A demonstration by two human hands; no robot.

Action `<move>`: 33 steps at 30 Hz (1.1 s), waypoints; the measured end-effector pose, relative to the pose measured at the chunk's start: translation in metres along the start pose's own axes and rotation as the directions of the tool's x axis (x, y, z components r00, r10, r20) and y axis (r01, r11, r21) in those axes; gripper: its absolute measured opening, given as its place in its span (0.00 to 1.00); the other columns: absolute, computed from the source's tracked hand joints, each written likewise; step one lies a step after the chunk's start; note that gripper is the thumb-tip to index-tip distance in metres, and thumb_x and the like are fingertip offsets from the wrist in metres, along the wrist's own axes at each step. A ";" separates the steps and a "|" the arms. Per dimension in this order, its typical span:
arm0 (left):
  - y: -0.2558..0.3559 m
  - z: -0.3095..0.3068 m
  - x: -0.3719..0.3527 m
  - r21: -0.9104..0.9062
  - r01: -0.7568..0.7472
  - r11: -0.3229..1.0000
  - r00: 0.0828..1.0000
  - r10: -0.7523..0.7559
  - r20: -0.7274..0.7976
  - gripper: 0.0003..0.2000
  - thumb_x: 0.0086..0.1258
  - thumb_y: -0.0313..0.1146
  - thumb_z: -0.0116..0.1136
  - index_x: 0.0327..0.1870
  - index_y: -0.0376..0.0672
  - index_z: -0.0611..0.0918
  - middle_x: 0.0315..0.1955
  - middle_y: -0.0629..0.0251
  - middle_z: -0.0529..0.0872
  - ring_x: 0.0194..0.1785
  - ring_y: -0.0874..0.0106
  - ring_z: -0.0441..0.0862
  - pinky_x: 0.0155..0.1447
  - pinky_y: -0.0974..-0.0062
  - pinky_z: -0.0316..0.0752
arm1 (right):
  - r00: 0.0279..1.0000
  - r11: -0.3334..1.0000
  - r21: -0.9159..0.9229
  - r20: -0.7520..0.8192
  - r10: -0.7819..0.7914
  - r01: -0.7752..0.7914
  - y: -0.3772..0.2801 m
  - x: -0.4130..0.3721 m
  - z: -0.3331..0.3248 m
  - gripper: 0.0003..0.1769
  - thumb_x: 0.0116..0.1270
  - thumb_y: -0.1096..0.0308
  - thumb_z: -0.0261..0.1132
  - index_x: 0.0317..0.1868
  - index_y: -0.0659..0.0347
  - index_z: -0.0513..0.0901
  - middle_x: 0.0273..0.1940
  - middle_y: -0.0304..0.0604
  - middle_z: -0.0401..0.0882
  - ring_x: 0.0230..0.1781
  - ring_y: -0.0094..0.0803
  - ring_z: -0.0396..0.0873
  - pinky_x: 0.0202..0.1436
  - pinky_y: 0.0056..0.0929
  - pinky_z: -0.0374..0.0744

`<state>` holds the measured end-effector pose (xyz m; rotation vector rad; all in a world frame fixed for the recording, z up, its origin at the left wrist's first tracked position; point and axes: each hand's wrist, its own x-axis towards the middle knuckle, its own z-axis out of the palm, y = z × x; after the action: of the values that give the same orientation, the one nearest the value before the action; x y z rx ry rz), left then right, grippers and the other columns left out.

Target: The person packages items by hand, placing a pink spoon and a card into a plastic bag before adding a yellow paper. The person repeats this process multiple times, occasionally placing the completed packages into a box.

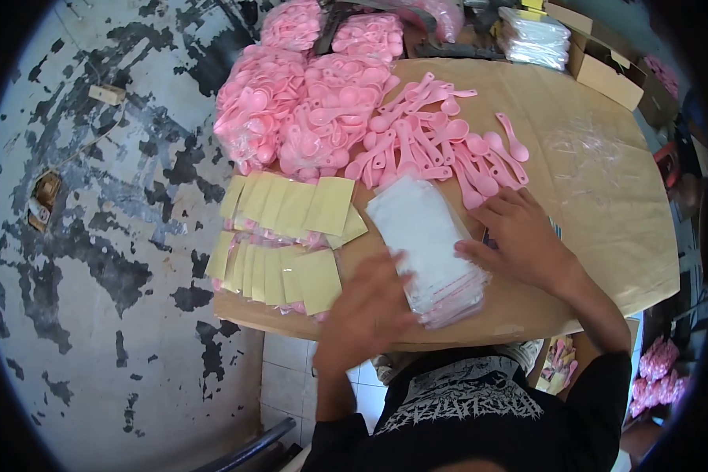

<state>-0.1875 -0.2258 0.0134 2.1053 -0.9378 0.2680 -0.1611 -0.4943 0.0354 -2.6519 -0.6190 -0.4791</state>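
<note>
A stack of clear plastic bags (425,236) lies on the brown-covered table in front of me. My left hand (370,303), blurred by motion, hovers over the stack's lower left edge, its fingers apart. At the right side of the stack is my right hand (523,240), fingers spread and thumb at the bags' edge. Its fingertips are close to the nearest of the loose pink spoons (429,141). A dark printed item shows partly from beneath this hand, mostly hidden. Left of the stack lie two overlapping rows of yellow cards (318,279) with pink pieces in plastic.
Large clear sacks of pink spoons (322,110) stand at the table's back left. Thin plastic scraps (586,149) lie on the right. Behind are a pile of packed plastic bags (533,38) and an open cardboard box (606,71). A peeling wall (134,330) is on the left.
</note>
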 end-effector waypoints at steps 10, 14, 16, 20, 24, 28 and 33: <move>0.000 0.028 0.005 0.101 -0.013 0.995 0.996 0.004 0.086 0.19 0.60 0.38 0.68 0.51 0.39 0.83 0.59 0.59 0.78 0.65 0.56 0.74 0.70 0.56 0.67 | 0.988 0.983 0.158 0.139 0.072 -0.094 0.011 0.010 -0.002 0.07 0.64 0.69 0.64 0.38 0.65 0.85 0.28 0.49 0.83 0.32 0.44 0.81 0.46 0.42 0.76; 0.001 0.023 0.006 0.123 -0.019 0.992 0.995 0.006 0.103 0.22 0.63 0.42 0.66 0.53 0.36 0.81 0.60 0.57 0.77 0.65 0.57 0.74 0.70 0.56 0.66 | 0.956 0.884 0.371 0.040 0.292 -0.285 0.014 0.008 -0.024 0.07 0.67 0.72 0.62 0.40 0.66 0.84 0.28 0.49 0.83 0.30 0.39 0.83 0.36 0.35 0.78; 0.014 0.025 0.011 -0.079 0.036 0.996 0.998 -0.032 0.050 0.24 0.67 0.43 0.63 0.56 0.33 0.79 0.62 0.54 0.76 0.66 0.58 0.73 0.70 0.57 0.66 | 0.959 0.834 0.473 0.130 0.252 -0.284 0.001 0.006 -0.046 0.05 0.67 0.75 0.62 0.40 0.66 0.84 0.29 0.48 0.83 0.30 0.31 0.83 0.33 0.29 0.77; 0.048 0.054 0.023 -0.581 0.142 0.801 0.982 -0.187 -0.019 0.25 0.76 0.45 0.51 0.61 0.28 0.72 0.62 0.47 0.75 0.65 0.58 0.74 0.68 0.58 0.69 | 0.977 0.802 0.580 0.213 0.019 -0.142 -0.021 -0.015 -0.056 0.06 0.64 0.76 0.65 0.42 0.63 0.84 0.29 0.46 0.83 0.27 0.30 0.81 0.31 0.29 0.76; 0.056 0.069 0.029 -0.870 0.198 0.452 0.880 -0.472 -0.045 0.22 0.81 0.40 0.41 0.63 0.29 0.71 0.57 0.40 0.77 0.56 0.52 0.81 0.61 0.57 0.77 | 0.986 0.883 0.451 0.154 0.068 -0.131 -0.005 -0.025 -0.058 0.10 0.62 0.71 0.69 0.44 0.61 0.85 0.35 0.46 0.84 0.34 0.39 0.81 0.39 0.34 0.78; 0.049 0.064 0.037 -0.936 -0.027 0.350 0.818 -0.531 -0.222 0.22 0.82 0.40 0.37 0.68 0.33 0.63 0.53 0.37 0.80 0.50 0.50 0.84 0.54 0.57 0.83 | 0.973 0.970 0.101 0.087 0.213 -0.222 0.046 -0.038 -0.049 0.14 0.59 0.65 0.72 0.45 0.60 0.85 0.39 0.48 0.85 0.42 0.43 0.80 0.50 0.39 0.77; 0.053 0.069 0.051 -0.965 0.020 0.262 0.786 -0.601 -0.146 0.21 0.80 0.36 0.44 0.67 0.34 0.62 0.54 0.42 0.80 0.53 0.54 0.84 0.55 0.59 0.82 | 0.834 0.728 0.409 0.320 0.450 -0.550 0.071 -0.042 -0.044 0.12 0.59 0.66 0.72 0.43 0.61 0.86 0.36 0.49 0.85 0.38 0.43 0.81 0.46 0.37 0.78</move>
<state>-0.1974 -0.3259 0.0227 0.9286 -0.1378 -0.0066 -0.1732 -0.5874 0.0367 -2.2436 -0.0247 0.1062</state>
